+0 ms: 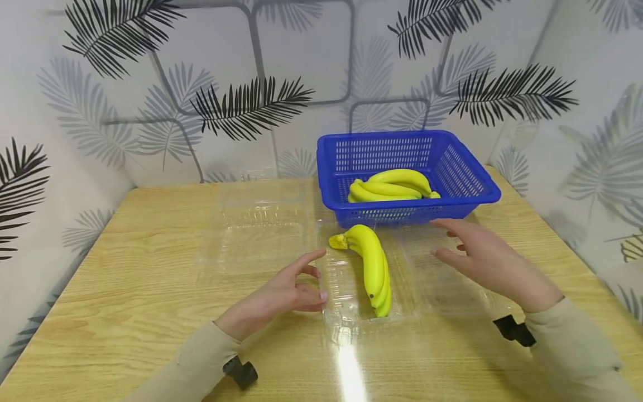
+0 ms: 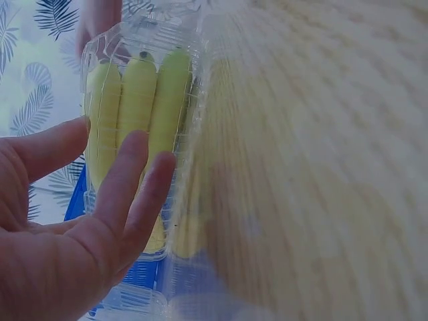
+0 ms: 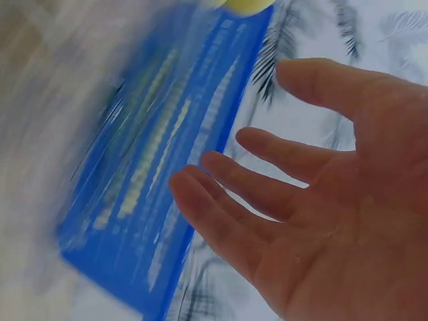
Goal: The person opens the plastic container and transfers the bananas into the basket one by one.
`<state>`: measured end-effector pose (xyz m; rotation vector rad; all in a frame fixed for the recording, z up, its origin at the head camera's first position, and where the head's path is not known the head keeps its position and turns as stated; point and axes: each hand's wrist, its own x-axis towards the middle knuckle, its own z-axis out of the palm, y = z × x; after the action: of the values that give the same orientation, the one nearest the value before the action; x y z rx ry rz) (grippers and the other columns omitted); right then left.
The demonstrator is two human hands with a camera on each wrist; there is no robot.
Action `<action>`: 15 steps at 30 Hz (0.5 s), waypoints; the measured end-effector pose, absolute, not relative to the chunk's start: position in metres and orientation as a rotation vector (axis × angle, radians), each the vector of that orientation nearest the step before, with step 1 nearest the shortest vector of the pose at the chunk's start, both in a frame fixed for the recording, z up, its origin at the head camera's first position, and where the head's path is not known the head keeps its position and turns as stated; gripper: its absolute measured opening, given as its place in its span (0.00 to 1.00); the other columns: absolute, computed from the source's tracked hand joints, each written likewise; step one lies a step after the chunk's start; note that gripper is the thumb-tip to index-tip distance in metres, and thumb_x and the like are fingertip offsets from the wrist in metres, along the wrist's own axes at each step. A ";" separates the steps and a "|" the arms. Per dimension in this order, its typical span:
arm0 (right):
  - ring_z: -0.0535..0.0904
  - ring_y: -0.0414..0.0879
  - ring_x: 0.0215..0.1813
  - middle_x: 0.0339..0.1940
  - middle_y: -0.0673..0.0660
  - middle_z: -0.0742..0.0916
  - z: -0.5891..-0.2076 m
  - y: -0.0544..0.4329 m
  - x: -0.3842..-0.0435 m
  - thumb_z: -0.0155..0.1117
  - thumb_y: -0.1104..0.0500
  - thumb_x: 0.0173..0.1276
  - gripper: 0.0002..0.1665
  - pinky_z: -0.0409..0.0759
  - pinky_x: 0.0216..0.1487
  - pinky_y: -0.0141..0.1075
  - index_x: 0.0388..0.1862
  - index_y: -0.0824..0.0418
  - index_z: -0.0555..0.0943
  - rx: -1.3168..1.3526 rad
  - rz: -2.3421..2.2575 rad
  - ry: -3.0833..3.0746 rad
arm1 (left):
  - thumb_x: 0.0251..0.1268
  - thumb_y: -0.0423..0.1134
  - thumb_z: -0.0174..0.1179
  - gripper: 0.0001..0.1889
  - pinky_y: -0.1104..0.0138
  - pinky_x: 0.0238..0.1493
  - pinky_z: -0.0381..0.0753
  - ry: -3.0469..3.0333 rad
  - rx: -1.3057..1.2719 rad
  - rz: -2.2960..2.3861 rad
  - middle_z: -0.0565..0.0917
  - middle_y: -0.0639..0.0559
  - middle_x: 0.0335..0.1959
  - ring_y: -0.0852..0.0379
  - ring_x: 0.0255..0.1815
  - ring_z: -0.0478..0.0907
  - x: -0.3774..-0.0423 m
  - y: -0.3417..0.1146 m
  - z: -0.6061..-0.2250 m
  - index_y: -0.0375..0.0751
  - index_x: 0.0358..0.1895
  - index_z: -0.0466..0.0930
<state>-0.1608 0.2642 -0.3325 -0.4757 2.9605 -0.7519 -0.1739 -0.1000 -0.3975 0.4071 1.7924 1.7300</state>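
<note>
A bunch of yellow bananas (image 1: 373, 268) lies in a clear plastic container (image 1: 346, 312) at the middle of the table. My left hand (image 1: 281, 296) is at the container's left side, fingers loosely bent and spread. In the left wrist view its fingers (image 2: 120, 180) overlap the container wall in front of the bananas (image 2: 137, 97); contact is hard to tell. Over the clear plastic lid part (image 1: 452, 287) on the right hovers my right hand (image 1: 489, 262), thumb apart from the fingers, holding nothing. In the right wrist view the palm (image 3: 334, 227) faces the blue basket (image 3: 160, 160).
Behind the container stands the blue perforated basket (image 1: 409, 211), with more bananas (image 1: 389, 187) inside. Another clear plastic container (image 1: 261, 245) lies opened to the left. The wooden table (image 1: 135, 268) meets patterned sheets (image 1: 301, 56) at the back and sides.
</note>
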 end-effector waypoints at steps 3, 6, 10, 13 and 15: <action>0.72 0.61 0.64 0.69 0.61 0.73 -0.324 0.240 -0.161 0.56 0.42 0.75 0.37 0.75 0.57 0.57 0.74 0.59 0.64 -0.539 -0.813 2.923 | 0.61 0.30 0.66 0.46 0.57 0.53 0.81 1.790 0.402 1.735 0.61 0.34 0.64 0.42 0.45 0.83 -0.175 -0.100 -0.398 0.52 0.79 0.50; 0.75 0.59 0.63 0.70 0.59 0.73 -0.322 0.219 -0.164 0.54 0.36 0.73 0.41 0.76 0.58 0.55 0.76 0.57 0.63 -0.578 -0.799 2.922 | 0.61 0.30 0.66 0.46 0.57 0.52 0.81 1.792 0.399 1.734 0.61 0.34 0.64 0.42 0.45 0.83 -0.176 -0.100 -0.399 0.53 0.79 0.51; 0.76 0.58 0.62 0.69 0.59 0.74 -0.328 0.196 -0.170 0.51 0.30 0.70 0.46 0.75 0.59 0.55 0.77 0.56 0.61 -0.583 -0.729 2.923 | 0.61 0.32 0.67 0.45 0.57 0.52 0.81 1.797 0.401 1.731 0.62 0.34 0.63 0.44 0.43 0.84 -0.176 -0.101 -0.399 0.53 0.78 0.51; 0.78 0.56 0.59 0.66 0.60 0.78 -0.335 0.184 -0.175 0.53 0.30 0.69 0.48 0.77 0.56 0.53 0.77 0.59 0.61 -0.566 -0.696 2.904 | 0.61 0.33 0.67 0.45 0.58 0.52 0.81 1.818 0.404 1.713 0.62 0.35 0.63 0.45 0.42 0.84 -0.176 -0.101 -0.399 0.54 0.78 0.52; 0.81 0.54 0.54 0.60 0.60 0.81 -0.340 0.176 -0.178 0.56 0.31 0.69 0.48 0.80 0.52 0.50 0.76 0.60 0.61 -0.542 -0.684 2.895 | 0.61 0.34 0.67 0.45 0.58 0.51 0.81 1.825 0.403 1.704 0.63 0.35 0.63 0.45 0.42 0.84 -0.176 -0.101 -0.398 0.55 0.78 0.52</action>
<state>-0.1782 0.1764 -0.3395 -0.5420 2.8949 -0.6837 -0.1756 -0.1014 -0.3981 0.4029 1.8255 1.7038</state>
